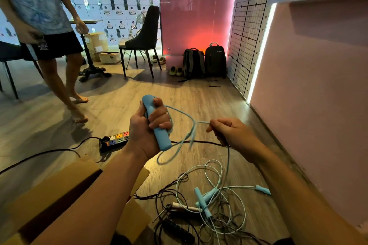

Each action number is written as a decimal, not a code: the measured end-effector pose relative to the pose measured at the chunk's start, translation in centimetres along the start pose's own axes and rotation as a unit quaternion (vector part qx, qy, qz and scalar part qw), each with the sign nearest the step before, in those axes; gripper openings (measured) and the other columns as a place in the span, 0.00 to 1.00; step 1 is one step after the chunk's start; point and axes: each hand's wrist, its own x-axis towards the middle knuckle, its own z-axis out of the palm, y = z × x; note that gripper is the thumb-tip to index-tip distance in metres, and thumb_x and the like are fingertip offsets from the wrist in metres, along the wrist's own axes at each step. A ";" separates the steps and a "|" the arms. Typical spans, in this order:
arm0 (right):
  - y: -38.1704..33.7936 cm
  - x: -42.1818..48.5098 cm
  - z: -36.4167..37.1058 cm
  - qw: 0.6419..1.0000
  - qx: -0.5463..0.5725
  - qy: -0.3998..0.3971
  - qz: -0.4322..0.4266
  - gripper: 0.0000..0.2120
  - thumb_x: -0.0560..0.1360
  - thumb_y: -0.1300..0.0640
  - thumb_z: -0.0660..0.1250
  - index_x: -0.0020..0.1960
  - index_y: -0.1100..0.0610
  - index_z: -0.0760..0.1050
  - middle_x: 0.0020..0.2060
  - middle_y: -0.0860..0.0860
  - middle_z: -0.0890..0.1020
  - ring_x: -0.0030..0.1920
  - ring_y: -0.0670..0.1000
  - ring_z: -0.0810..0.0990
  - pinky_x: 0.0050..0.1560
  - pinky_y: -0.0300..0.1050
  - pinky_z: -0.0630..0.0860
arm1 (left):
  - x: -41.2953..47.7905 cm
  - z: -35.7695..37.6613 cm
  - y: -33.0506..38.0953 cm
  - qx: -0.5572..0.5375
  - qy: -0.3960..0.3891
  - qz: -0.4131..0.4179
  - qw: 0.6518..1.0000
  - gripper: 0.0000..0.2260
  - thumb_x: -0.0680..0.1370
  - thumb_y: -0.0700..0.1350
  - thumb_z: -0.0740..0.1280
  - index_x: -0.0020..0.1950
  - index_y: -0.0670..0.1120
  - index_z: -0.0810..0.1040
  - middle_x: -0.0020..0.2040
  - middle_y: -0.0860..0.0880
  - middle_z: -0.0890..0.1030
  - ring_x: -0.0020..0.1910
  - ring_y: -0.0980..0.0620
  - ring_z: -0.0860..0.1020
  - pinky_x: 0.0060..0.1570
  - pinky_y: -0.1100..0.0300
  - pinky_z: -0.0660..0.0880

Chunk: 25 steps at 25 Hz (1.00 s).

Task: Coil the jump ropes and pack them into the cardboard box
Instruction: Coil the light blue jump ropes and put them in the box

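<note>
Clenched around the blue handle (157, 123), the left hand (146, 127) holds it upright with a few loops of the pale blue cord (180, 145) gathered against it, while the right hand (231, 133) pinches the cord's free run between thumb and fingertips and draws it taut. Judged from this pose, the winding goes best if each turn is laid evenly beside the last under steady tension, since slack would let the loops slide off the handle. From left to right at floor level: the open cardboard box (59, 189) waits at lower left beneath the left forearm; a multi-socket power strip (115, 141) lies just beyond it; a tangle of uncoiled jump ropes (209, 203), blue, white and black, lies on the wood-pattern floor (199, 95). Behind stand a second person (45, 26), a dark chair (143, 40), two backpacks (205, 61) and a pink wall (318, 85).
</note>
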 end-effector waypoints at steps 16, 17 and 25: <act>0.8 0.2 -0.2 0.967 -0.218 0.037 -0.127 0.08 0.79 0.50 0.68 0.45 0.52 0.82 0.27 0.47 0.73 0.26 0.41 0.69 0.28 0.31 0.67 | -0.1 -0.7 2.3 -0.047 0.223 0.279 0.933 0.20 0.84 0.58 0.53 0.48 0.45 0.75 0.31 0.51 0.71 0.26 0.55 0.70 0.33 0.63 0.73; 0.9 0.4 -0.1 0.964 -0.230 0.047 -0.122 0.11 0.80 0.50 0.66 0.42 0.53 0.81 0.26 0.47 0.73 0.25 0.42 0.69 0.28 0.32 0.65 | 0.0 -0.8 2.5 -0.038 0.233 0.299 0.925 0.18 0.84 0.56 0.52 0.49 0.45 0.73 0.31 0.50 0.71 0.26 0.55 0.71 0.35 0.62 0.74; 1.9 0.0 -2.9 0.966 -0.225 0.075 -0.105 0.13 0.75 0.41 0.67 0.44 0.50 0.82 0.25 0.47 0.73 0.26 0.42 0.69 0.32 0.38 0.68 | -1.3 -0.9 4.4 0.033 0.353 0.397 0.846 0.15 0.83 0.58 0.55 0.49 0.48 0.71 0.38 0.47 0.74 0.31 0.52 0.75 0.46 0.54 0.78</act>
